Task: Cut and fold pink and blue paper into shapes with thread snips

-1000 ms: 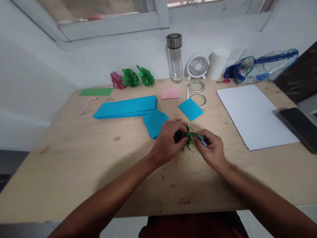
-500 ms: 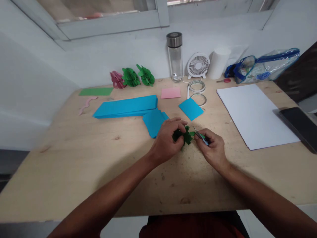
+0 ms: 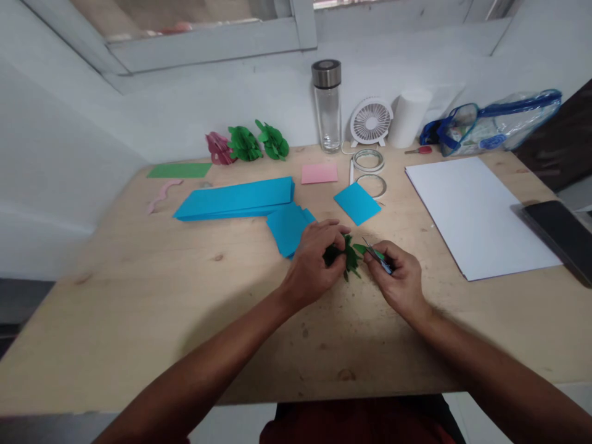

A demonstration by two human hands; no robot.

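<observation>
Head cam: L hand (image 3: pixel 315 259) pinches green paper pc (image 3: pixel 350 259); R hand (image 3: pixel 401 274), just right, grips scissors (image 3: pixel 379 260), long axis near-right to far-left, tips near pc.

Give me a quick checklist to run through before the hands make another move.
1. Left hand gripping the dark green paper piece: ok.
2. Right hand holding the pointed metal tool: ok.
3. Tool's tip apart from the left fingertips: ok.
4. Blue square apart from both hands: ok.
5. Left hand not touching the blue stack behind it: cannot tell, they overlap in view.
</observation>
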